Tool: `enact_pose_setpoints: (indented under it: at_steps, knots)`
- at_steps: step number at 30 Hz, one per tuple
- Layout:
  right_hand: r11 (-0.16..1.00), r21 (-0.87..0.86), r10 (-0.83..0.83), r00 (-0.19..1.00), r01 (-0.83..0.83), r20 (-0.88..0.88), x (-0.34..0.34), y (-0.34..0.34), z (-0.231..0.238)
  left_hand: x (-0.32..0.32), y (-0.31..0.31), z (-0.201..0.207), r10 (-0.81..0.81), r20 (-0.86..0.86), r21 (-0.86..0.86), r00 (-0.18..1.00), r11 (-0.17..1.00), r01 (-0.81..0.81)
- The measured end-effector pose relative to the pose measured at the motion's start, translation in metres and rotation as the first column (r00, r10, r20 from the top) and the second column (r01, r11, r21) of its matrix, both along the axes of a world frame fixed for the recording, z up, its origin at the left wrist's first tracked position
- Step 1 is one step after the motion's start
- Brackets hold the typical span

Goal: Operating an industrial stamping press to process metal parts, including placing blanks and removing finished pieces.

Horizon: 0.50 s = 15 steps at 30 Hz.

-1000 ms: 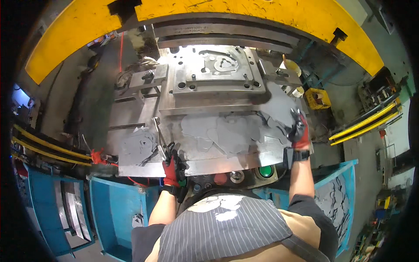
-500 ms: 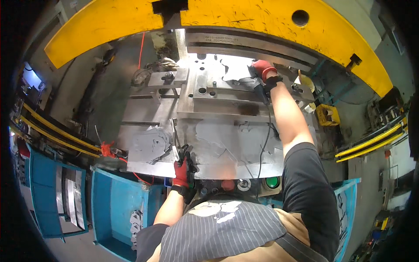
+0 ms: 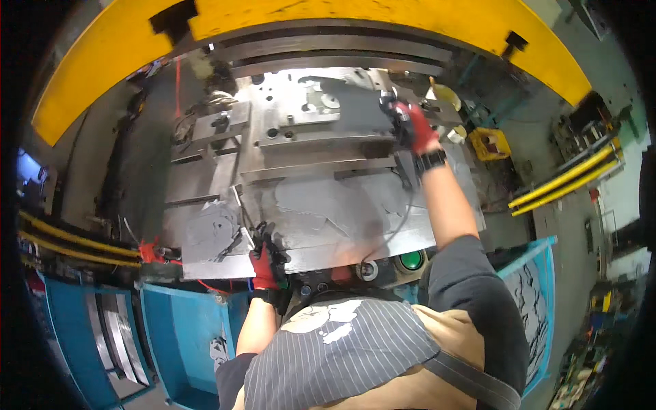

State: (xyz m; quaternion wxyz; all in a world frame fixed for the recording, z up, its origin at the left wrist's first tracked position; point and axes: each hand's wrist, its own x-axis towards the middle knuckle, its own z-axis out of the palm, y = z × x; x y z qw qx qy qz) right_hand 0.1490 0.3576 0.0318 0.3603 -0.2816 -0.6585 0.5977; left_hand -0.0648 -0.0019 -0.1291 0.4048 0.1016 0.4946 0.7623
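My right hand [image 3: 414,128], in a red and black glove, is closed around a dark corded hand tool [image 3: 392,108] over the right side of the press die [image 3: 273,113]. A grey sheet-metal piece [image 3: 362,111], smeared by motion, is at the tool's end, above the die. The tool's cable [image 3: 404,222] runs down toward the table's front edge. Near that edge my left hand [image 3: 266,262], gloved alike, is closed on a thin, pale metal tool [image 3: 247,237] pointing away from me; its exact kind is unclear. Flat grey sheet pieces [image 3: 314,201] lie on the table beyond the left hand.
A stack of grey cut sheets [image 3: 212,231] lies at the table's left. The yellow press beam [image 3: 328,15] spans the far side. Push buttons, one green [image 3: 410,260], line the front edge. Blue bins [image 3: 184,301] stand left and right; a yellow crate [image 3: 489,143] is at right.
My right hand has drawn back from the die with the tool, and the sheet piece has come up off the die, baring its face. The left hand keeps its grip. The whole view has shifted.
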Motion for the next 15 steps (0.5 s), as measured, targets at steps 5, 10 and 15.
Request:
enact_pose_setpoints:
  at_steps: [5, 10, 15]
  knots:
    - [0.945, -0.326, 0.011, 0.996, 0.018, 0.089, 0.099, -0.087, -0.034, -0.007, -0.008, -0.018, 0.005, 0.071, -0.047, 0.997, 0.999, -0.002]
    - [0.894, -0.419, -0.11, 0.984, 0.16, 0.139, 0.156, -0.092, -0.096, 0.002, 0.003, -0.011, 0.125, -0.012, 0.012, 0.992, 0.992, -0.125]
    - [0.963, 0.234, -0.26, 0.675, 0.132, 0.69, 0.156, -0.057, -0.115, 0.018, 0.002, 0.022, 0.149, 0.049, -0.124, 0.988, 0.982, -0.142]
